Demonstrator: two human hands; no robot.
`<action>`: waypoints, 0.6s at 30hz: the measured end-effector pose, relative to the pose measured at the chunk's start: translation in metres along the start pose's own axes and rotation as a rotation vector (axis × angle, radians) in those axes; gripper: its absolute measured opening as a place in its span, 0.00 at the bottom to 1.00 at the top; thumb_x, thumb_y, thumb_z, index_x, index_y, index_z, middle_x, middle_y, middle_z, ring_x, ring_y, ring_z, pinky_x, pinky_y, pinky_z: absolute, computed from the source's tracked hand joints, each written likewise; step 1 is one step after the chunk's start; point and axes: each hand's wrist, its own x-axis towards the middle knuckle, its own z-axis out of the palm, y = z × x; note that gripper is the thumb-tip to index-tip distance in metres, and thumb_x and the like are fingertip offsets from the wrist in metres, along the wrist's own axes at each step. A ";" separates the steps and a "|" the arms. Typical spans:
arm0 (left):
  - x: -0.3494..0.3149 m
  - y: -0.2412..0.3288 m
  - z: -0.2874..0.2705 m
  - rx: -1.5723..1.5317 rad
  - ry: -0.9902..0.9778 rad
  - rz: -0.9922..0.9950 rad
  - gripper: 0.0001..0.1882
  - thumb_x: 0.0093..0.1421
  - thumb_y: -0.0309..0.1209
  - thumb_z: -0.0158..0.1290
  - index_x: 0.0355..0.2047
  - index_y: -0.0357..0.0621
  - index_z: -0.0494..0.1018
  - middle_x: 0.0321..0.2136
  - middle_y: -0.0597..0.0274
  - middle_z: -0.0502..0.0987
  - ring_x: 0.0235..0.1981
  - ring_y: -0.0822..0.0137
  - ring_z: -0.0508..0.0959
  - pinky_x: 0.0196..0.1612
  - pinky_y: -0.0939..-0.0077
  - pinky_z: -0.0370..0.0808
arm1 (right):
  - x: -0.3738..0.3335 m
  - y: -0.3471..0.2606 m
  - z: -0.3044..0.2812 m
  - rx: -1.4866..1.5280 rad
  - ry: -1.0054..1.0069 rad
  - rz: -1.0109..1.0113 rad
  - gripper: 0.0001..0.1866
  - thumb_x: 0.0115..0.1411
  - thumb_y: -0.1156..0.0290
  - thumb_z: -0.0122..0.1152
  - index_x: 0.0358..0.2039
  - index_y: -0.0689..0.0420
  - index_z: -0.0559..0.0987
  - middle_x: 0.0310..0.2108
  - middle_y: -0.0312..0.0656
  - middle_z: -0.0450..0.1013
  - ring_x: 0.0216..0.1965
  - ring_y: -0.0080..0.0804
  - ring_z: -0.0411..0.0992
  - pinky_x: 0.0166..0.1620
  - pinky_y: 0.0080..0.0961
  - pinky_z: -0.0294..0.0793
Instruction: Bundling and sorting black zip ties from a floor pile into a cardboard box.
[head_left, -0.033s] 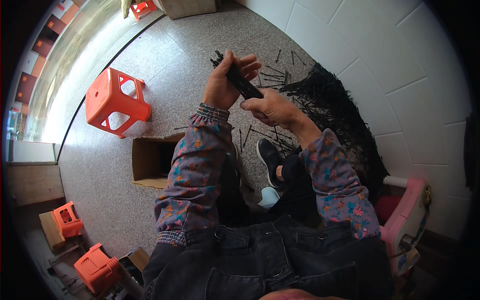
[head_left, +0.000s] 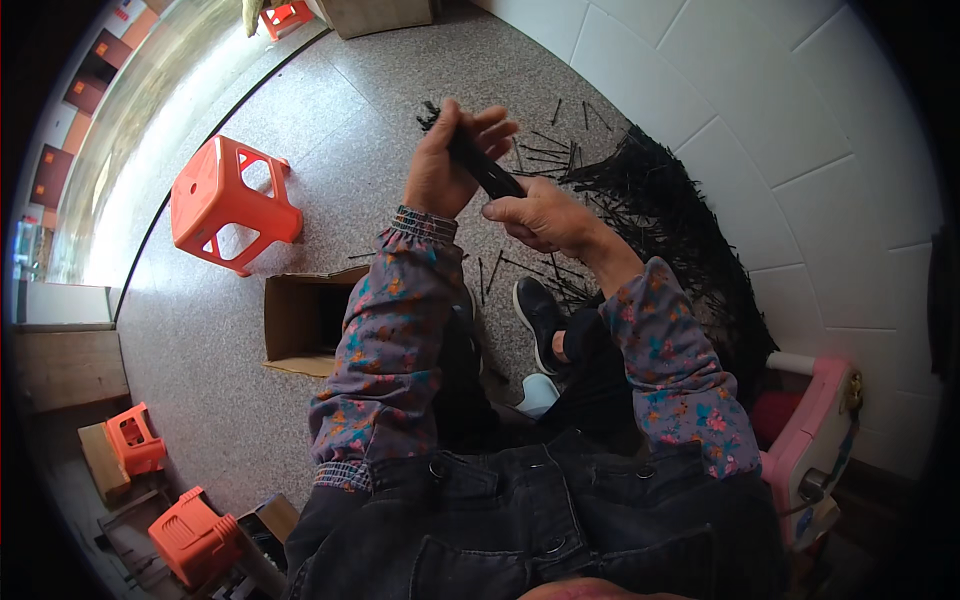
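Note:
A bundle of thin black sticks (head_left: 484,170) with small knobbed ends slants between my two hands above the floor. My left hand (head_left: 441,170) holds its upper part between thumb and palm, the fingers loosely stretched out behind it. The lower end sits in my right hand (head_left: 548,217), thumb on top and fingers curled beneath. To the right, a large heap of similar black sticks (head_left: 680,215) lies along the wall, with several loose ones scattered by my feet.
An open cardboard box (head_left: 290,325) stands left of my legs. Beyond it is a red plastic stool (head_left: 205,195); more red stools (head_left: 193,535) are at lower left. White tiled wall (head_left: 780,120) bounds the right side, and a pink and white object (head_left: 815,430) stands near my right elbow.
The upper end of the bundle and my left hand's fingers have shifted slightly left. My right hand stays almost in place.

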 end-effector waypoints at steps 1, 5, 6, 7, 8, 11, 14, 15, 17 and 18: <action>0.001 0.001 -0.003 -0.062 0.012 0.017 0.18 0.63 0.46 0.42 0.26 0.46 0.69 0.41 0.53 0.75 0.48 0.53 0.72 0.52 0.58 0.67 | 0.001 0.002 -0.002 -0.039 -0.005 0.010 0.11 0.55 0.66 0.57 0.23 0.54 0.66 0.10 0.27 0.57 0.07 0.12 0.52 0.09 0.12 0.47; 0.003 0.009 -0.018 -0.235 0.015 0.108 0.18 0.63 0.46 0.42 0.25 0.46 0.69 0.35 0.57 0.77 0.46 0.53 0.73 0.51 0.57 0.68 | -0.002 0.003 -0.008 -0.020 -0.026 0.027 0.11 0.56 0.65 0.57 0.25 0.54 0.67 0.11 0.26 0.57 0.08 0.11 0.51 0.09 0.11 0.46; 0.004 0.008 -0.022 -0.234 0.016 0.110 0.18 0.63 0.46 0.42 0.25 0.46 0.69 0.35 0.57 0.77 0.46 0.53 0.73 0.51 0.57 0.68 | -0.002 0.003 -0.008 0.009 -0.036 0.031 0.11 0.57 0.64 0.57 0.25 0.55 0.67 0.11 0.26 0.57 0.08 0.11 0.51 0.09 0.11 0.46; 0.004 0.008 -0.025 -0.252 -0.012 0.103 0.18 0.63 0.45 0.42 0.25 0.46 0.69 0.33 0.58 0.77 0.45 0.54 0.73 0.50 0.57 0.68 | -0.002 0.002 -0.006 0.008 -0.038 0.032 0.11 0.57 0.64 0.57 0.25 0.55 0.67 0.11 0.26 0.57 0.08 0.11 0.51 0.09 0.11 0.46; 0.004 0.007 -0.028 -0.270 -0.041 0.096 0.18 0.63 0.45 0.43 0.25 0.46 0.69 0.31 0.59 0.76 0.44 0.54 0.74 0.49 0.57 0.69 | -0.003 0.001 -0.004 0.005 -0.025 0.006 0.12 0.57 0.62 0.57 0.26 0.55 0.67 0.11 0.26 0.57 0.08 0.11 0.50 0.09 0.11 0.46; 0.005 0.003 -0.032 -0.267 -0.058 0.072 0.17 0.63 0.44 0.43 0.25 0.46 0.70 0.28 0.61 0.76 0.42 0.55 0.74 0.48 0.57 0.70 | -0.002 -0.001 0.003 -0.003 0.000 -0.045 0.14 0.58 0.59 0.57 0.26 0.55 0.67 0.12 0.25 0.57 0.08 0.10 0.50 0.09 0.11 0.46; 0.004 -0.006 -0.021 -0.225 -0.036 0.033 0.16 0.63 0.44 0.44 0.25 0.46 0.70 0.27 0.62 0.75 0.40 0.55 0.75 0.46 0.57 0.71 | 0.000 0.000 0.006 0.035 0.118 -0.044 0.16 0.59 0.55 0.54 0.26 0.55 0.67 0.12 0.25 0.56 0.08 0.10 0.49 0.10 0.11 0.45; 0.004 -0.011 -0.016 -0.187 0.015 0.015 0.16 0.63 0.44 0.44 0.26 0.46 0.70 0.27 0.62 0.75 0.40 0.55 0.75 0.46 0.57 0.71 | 0.001 0.001 0.006 0.034 0.117 -0.043 0.16 0.59 0.55 0.54 0.26 0.55 0.67 0.12 0.25 0.56 0.08 0.10 0.49 0.10 0.11 0.45; 0.003 -0.016 -0.008 -0.111 0.114 -0.022 0.15 0.63 0.43 0.44 0.26 0.46 0.70 0.27 0.61 0.75 0.39 0.55 0.75 0.46 0.57 0.71 | 0.003 0.004 0.002 0.018 0.117 -0.040 0.17 0.61 0.55 0.52 0.26 0.55 0.67 0.11 0.25 0.55 0.08 0.10 0.49 0.10 0.12 0.45; 0.003 -0.015 -0.007 -0.112 0.114 -0.022 0.15 0.63 0.43 0.44 0.26 0.46 0.70 0.27 0.61 0.75 0.39 0.55 0.75 0.46 0.57 0.71 | 0.003 0.006 -0.001 0.010 0.117 -0.039 0.17 0.61 0.54 0.51 0.26 0.55 0.67 0.11 0.25 0.55 0.08 0.10 0.49 0.10 0.12 0.45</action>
